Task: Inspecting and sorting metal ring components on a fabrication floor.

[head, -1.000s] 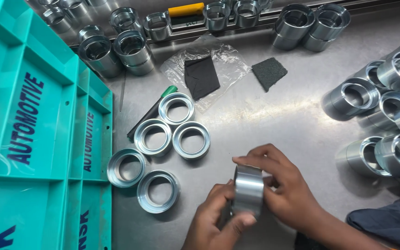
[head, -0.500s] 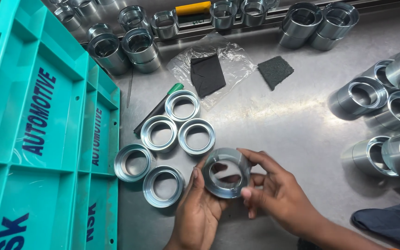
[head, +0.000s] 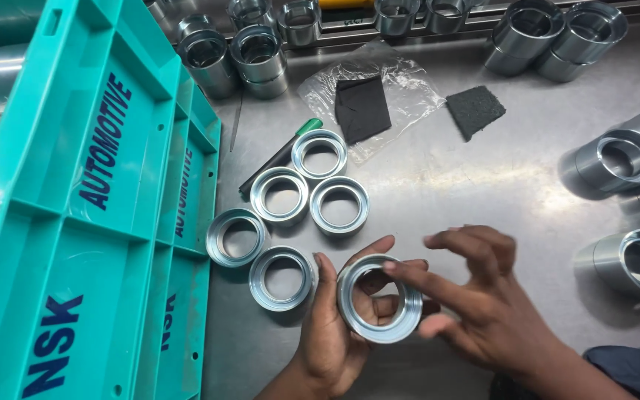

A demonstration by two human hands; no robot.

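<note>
Our left hand [head: 335,326] cups a shiny metal ring [head: 379,298] from below, thumb up one side and fingers curled behind, the bore facing us. Our right hand [head: 483,304] is spread loosely, fingers splayed and blurred, with one fingertip touching the ring's right rim but not closed on it. We hold the ring just above the steel table [head: 438,185], right beside five similar rings [head: 284,195] lying flat. A turquoise plastic crate [head: 90,215] stands to the left.

steel desk [head: 483,185], five loose metal rings [head: 283,196], teal crate [head: 90,207], two dark abrasive pads [head: 474,110], plastic bag [head: 409,81], green-capped pen [head: 279,157], ring stacks around the edges [head: 257,52]
</note>
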